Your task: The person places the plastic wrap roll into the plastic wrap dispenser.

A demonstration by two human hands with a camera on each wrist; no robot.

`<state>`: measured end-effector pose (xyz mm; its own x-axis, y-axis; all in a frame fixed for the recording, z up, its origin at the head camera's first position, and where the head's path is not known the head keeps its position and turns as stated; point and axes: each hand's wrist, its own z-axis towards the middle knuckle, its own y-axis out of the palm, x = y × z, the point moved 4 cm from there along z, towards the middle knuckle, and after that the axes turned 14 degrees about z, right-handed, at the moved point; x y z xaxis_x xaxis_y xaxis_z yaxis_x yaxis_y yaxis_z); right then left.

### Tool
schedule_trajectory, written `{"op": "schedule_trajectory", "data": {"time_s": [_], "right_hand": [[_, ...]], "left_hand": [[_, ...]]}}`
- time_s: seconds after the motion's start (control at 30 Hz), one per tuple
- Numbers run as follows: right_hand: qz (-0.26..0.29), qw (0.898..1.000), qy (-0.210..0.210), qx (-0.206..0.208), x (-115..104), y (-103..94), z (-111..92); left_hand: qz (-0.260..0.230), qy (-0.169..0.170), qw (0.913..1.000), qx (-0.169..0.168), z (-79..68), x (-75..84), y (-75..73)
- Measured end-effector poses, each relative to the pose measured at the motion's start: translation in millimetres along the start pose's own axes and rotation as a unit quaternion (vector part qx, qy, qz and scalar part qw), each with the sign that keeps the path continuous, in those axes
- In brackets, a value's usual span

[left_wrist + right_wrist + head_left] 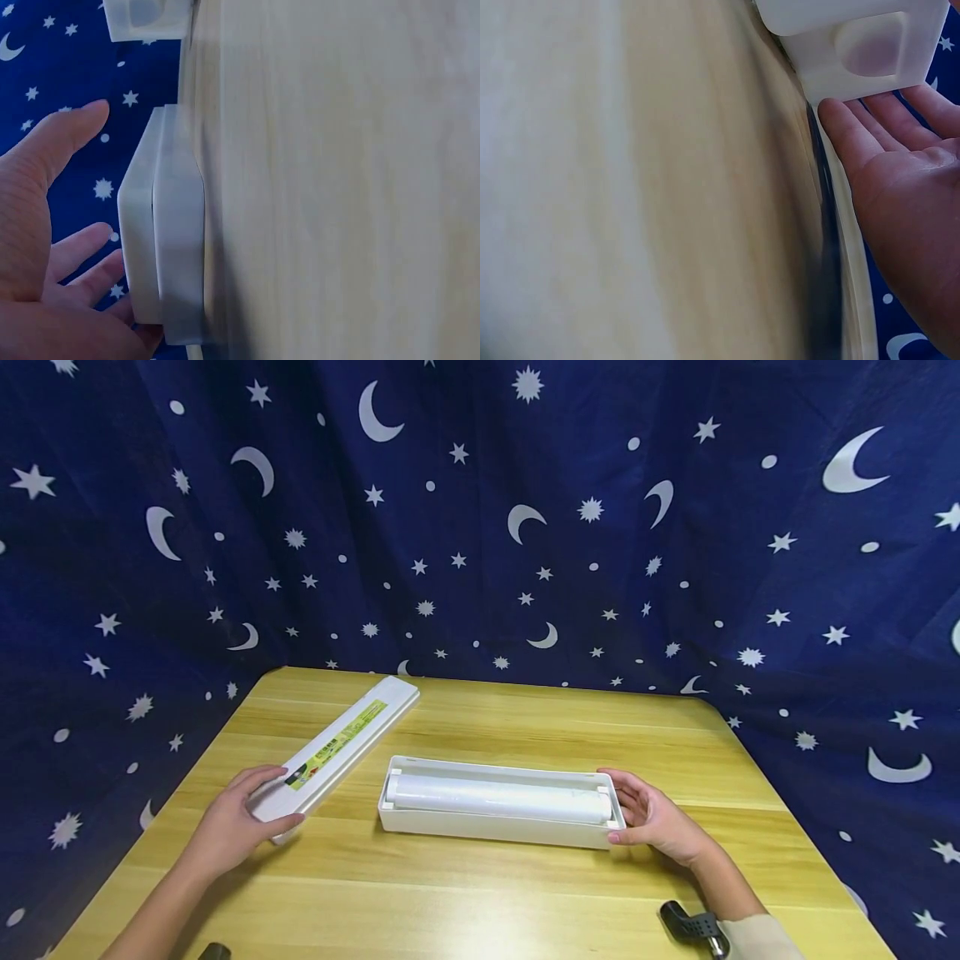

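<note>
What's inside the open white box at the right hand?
A white film roll lies lengthwise in the open white box; anything beneath the roll is hidden by it.

Label print (335,745) illegible (too small)

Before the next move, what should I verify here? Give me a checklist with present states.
1. Long white rectangular box, open side up: ok.
2. White cylindrical roll lying inside it: ok.
3. Long white bar with a green label apart from the box: ok.
4. Left hand closed round that bar: not ok, fingers spread.
5. Right hand at the box's right end: ok; firmness of hold: cannot tell.
</note>
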<state>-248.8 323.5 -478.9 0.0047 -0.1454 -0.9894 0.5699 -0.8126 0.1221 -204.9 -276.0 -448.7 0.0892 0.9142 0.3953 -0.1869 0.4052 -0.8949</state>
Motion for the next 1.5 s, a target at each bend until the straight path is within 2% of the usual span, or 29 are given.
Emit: {"op": "schedule_trajectory", "data": {"time_s": [0.17,0.37,0.53,0.73,1.0,1.2,1.5], "right_hand": [[0.001,1.0,-0.001,0.0,-1,-0.1,0],[0.009,1.0,-0.001,-0.006,-3,0.9,0],[0.011,1.0,0.002,-0.004,-4,1.7,1],[0.009,1.0,0.002,-0.003,-4,1.5,1],[0.008,1.0,-0.002,-0.005,-4,1.9,1],[0.004,1.0,0.003,0.0,-5,2.9,0],[0.003,1.0,0.013,0.007,-2,2.7,0]], "left_hand": [[-0.004,0.002,0.999,-0.044,3.5,-7.3,6.2],[-0.012,0.001,0.9976,-0.068,3.2,-11.5,9.0],[-0.019,-0.016,0.9947,-0.1,1.9,-16.8,13.2],[-0.03,-0.031,0.992,-0.119,3.0,-18.0,14.8],[-0.041,-0.034,0.9903,-0.129,3.7,-15.2,13.7],[-0.009,-0.045,0.9907,-0.129,7.1,-18.3,15.2],[0.006,-0.039,0.9937,-0.105,6.8,-16.4,8.7]]}}
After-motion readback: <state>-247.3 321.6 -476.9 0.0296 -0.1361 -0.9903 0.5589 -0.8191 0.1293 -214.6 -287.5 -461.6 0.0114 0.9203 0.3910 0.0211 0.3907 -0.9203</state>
